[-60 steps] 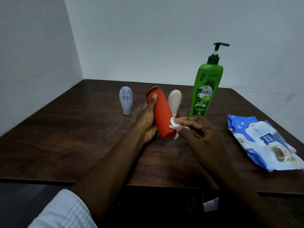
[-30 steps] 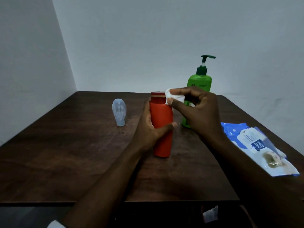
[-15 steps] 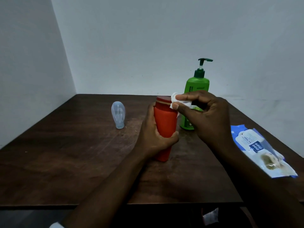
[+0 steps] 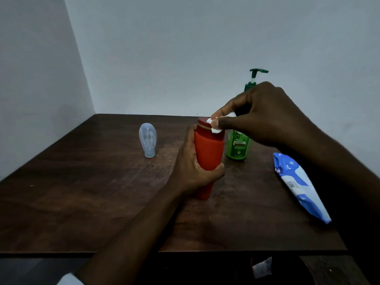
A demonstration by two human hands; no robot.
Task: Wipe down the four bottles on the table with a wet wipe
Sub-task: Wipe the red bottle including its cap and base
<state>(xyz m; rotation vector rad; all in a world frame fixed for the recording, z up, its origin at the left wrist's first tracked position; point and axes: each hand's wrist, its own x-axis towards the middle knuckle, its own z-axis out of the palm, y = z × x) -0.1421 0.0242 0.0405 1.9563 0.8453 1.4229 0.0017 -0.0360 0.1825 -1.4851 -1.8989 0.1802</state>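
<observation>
A red bottle [image 4: 208, 153] stands upright at the table's middle, and my left hand [image 4: 193, 167] grips its body from the left. My right hand [image 4: 265, 114] pinches a bunched white wet wipe [image 4: 214, 125] against the bottle's dark red cap. Behind my right hand stands a green pump bottle [image 4: 238, 147], partly hidden. A small pale blue bottle [image 4: 148, 139] stands upside down on its cap to the left. The cream bottle seen earlier is out of sight, behind the red bottle or my hands.
A blue and white wet wipe pack [image 4: 298, 182] lies flat at the right of the dark wooden table [image 4: 82, 192]. White walls meet at the table's far left corner. The table's near edge runs below my forearms.
I stood the red bottle upright from its tilted position. My right hand carried the wipe from the bottle's lower end up to the cap. The view shifted downward.
</observation>
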